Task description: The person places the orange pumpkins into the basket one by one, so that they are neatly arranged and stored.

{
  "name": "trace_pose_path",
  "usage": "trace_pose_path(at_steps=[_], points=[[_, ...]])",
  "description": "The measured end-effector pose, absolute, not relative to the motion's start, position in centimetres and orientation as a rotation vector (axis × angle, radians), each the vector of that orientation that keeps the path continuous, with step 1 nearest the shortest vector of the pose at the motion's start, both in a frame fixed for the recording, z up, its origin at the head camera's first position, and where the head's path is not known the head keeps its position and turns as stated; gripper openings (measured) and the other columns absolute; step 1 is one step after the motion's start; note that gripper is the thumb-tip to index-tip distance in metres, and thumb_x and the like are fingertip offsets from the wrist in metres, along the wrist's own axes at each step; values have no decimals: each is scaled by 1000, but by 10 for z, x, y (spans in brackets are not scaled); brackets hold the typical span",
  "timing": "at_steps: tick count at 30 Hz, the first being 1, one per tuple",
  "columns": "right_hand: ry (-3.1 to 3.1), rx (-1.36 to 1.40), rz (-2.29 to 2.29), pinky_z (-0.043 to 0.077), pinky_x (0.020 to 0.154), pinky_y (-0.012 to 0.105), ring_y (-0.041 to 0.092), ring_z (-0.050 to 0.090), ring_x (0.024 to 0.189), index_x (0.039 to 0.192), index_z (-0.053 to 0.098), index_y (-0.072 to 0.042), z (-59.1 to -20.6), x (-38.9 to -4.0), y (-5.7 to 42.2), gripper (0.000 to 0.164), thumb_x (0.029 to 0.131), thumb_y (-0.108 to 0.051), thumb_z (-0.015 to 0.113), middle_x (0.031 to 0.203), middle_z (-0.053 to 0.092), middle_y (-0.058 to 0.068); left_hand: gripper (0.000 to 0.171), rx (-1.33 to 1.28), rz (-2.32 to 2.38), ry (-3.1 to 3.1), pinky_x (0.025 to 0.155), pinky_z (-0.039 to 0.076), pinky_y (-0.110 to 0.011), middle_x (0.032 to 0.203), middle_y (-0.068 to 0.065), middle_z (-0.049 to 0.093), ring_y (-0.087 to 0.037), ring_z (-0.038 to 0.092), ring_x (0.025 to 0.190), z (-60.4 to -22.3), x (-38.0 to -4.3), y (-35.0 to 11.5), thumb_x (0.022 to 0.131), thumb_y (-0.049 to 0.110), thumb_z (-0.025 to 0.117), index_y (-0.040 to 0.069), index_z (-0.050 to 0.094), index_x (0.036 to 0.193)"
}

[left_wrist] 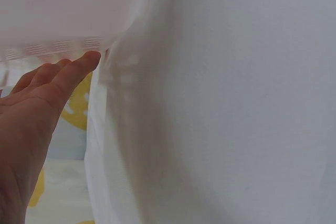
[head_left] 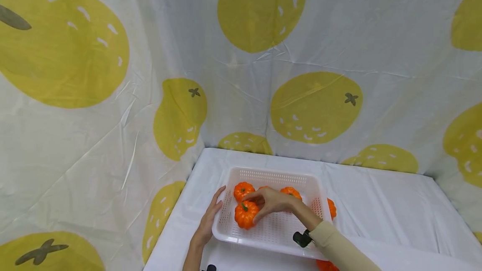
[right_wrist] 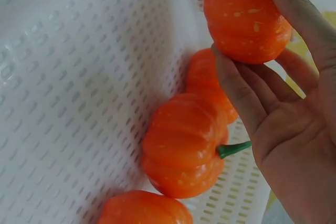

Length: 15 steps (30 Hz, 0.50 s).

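A white perforated plastic basket (head_left: pixel 271 237) sits on the table with several small orange pumpkins in it. Between thumb and fingers, my right hand (head_left: pixel 272 200) grips one pumpkin (head_left: pixel 245 215) with a green stem, over the basket's left part. The right wrist view shows this held pumpkin (right_wrist: pixel 244 17) raised above the others. Beneath the hand lie another pumpkin (right_wrist: pixel 184 145) and its green stem (right_wrist: pixel 233 149). My left hand (head_left: pixel 206 223) rests its fairly straight fingers on the basket's left outer side; the left wrist view shows those fingertips (left_wrist: pixel 92 59) at the basket wall.
Outside the basket on the right, one pumpkin (head_left: pixel 332 208) is partly hidden behind the rim; another pumpkin (head_left: pixel 326 265) shows near the front, under the right sleeve (head_left: pixel 340 246). A white cloth (head_left: pixel 391 204) covers the table. Lemon-print curtains (head_left: pixel 241 108) hang at the back and left.
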State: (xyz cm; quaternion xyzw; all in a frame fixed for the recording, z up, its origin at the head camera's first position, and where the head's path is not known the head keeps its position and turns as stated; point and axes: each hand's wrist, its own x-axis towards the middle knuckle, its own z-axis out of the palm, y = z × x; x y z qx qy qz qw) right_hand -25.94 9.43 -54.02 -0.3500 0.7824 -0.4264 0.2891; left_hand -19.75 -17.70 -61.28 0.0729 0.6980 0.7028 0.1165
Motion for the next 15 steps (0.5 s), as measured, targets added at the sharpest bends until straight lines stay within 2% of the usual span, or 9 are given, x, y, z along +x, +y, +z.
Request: trace_pose_path(at_steps=[4,9,15], points=[[2077,-968,-1068,53,105,27,14,66,124,138,66,-11,-541,-260,86,64,79,-15,90,140,68,6,54,220,2056,2045,124,16,-70,176,-7,8,-41,12,160,-613,-198,-177,111,43,30,35,22,164],[2057,-932,-1021,53,107,30,16,66,127,142,61,-4,-545,-260,78,68,81,-13,89,143,66,10,53,201,2052,2026,124,17,-69,176,-5,8,-40,13,160,-613,-198,-177,111,43,29,38,22,164],[2071,-895,-973,52,110,35,19,64,130,142,62,-8,-548,-259,72,67,81,-14,89,144,65,8,54,210,2057,2018,125,16,-69,176,-5,7,-40,12,160,-613,-198,-178,111,44,29,38,21,164]])
